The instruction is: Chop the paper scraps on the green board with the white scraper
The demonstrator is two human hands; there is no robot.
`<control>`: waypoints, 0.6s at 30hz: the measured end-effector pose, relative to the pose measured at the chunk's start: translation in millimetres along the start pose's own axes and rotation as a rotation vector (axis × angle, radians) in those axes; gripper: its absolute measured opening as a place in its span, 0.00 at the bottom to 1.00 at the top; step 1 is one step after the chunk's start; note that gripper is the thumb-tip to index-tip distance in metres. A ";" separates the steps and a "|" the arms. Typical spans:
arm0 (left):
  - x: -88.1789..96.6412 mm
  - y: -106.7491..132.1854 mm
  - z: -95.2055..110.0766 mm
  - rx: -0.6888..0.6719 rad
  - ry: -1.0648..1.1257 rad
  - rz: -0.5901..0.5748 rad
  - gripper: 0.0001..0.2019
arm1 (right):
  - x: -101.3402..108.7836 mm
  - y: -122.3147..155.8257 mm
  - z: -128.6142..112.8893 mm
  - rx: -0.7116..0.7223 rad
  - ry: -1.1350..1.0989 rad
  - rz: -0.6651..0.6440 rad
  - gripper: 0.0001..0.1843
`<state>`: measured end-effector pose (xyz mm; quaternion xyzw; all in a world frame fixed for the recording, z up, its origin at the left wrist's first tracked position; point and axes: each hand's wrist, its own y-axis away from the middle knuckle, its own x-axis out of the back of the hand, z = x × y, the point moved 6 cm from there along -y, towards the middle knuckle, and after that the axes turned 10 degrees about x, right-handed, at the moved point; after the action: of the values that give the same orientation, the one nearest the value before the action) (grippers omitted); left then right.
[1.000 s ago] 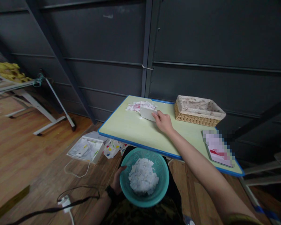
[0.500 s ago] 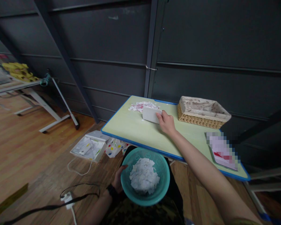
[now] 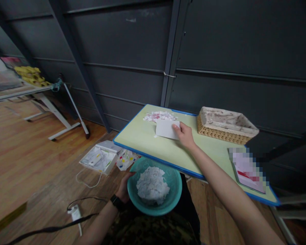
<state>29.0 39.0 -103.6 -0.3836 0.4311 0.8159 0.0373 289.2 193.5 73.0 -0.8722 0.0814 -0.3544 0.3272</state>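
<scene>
My left hand (image 3: pixel 125 186) grips the left rim of a teal plastic colander (image 3: pixel 177 190), held at my lap just below the table's front edge. Inside it lies a heap of white torn paper scraps (image 3: pixel 153 185). With thumb on top, my right hand (image 3: pixel 185 134) pinches the right end of a flat white card (image 3: pixel 166 129) over the table. Just beyond the card, a spread pile of white and pinkish paper scraps (image 3: pixel 160 116) lies on the pale green tabletop (image 3: pixel 135 136). A small white scrap rests by the card's near left corner.
A lined wicker basket (image 3: pixel 223 134) stands at the table's back right, with a partly blurred tablet-like item (image 3: pixel 250 173) nearer me. On the floor at left are an open white box (image 3: pixel 99 160), a spotted plastic bag (image 3: pixel 126 160) and a power strip (image 3: pixel 75 214) with cables.
The card in my right hand has tipped so more of its flat face shows, and it has come slightly nearer. The colander has shifted a little left and toward the table. The view has turned slightly.
</scene>
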 end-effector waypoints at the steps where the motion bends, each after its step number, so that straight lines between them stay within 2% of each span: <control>1: 3.2 2.5 7.8 -0.059 -0.003 0.059 0.12 | -2.4 0.1 0.0 -0.003 -0.049 -0.012 0.21; 3: 5.8 11.1 22.9 -0.151 -0.025 0.161 0.09 | -8.7 0.5 2.6 -0.036 -0.163 -0.047 0.17; 4: 3.8 15.5 27.8 -0.150 -0.040 0.176 0.08 | -12.2 1.1 5.3 -0.066 -0.219 -0.064 0.18; 7: -5.8 30.3 43.0 -0.194 -0.065 0.186 0.05 | -19.9 3.1 15.3 -0.157 -0.334 -0.062 0.22; 10: -12.8 40.6 52.0 -0.215 -0.086 0.204 0.06 | -21.2 4.2 21.8 -0.189 -0.336 -0.008 0.22; 12: -15.1 43.8 54.5 -0.210 -0.106 0.213 0.07 | -23.0 4.9 23.1 -0.201 -0.341 -0.018 0.22; 18: -20.7 49.2 58.6 -0.215 -0.149 0.171 0.08 | -31.7 8.4 8.7 -0.238 -0.554 -0.207 0.23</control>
<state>-10.4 56.7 -37.3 -0.2857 0.3686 0.8836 -0.0419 272.5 203.3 45.1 -0.9713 -0.0589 -0.1230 0.1948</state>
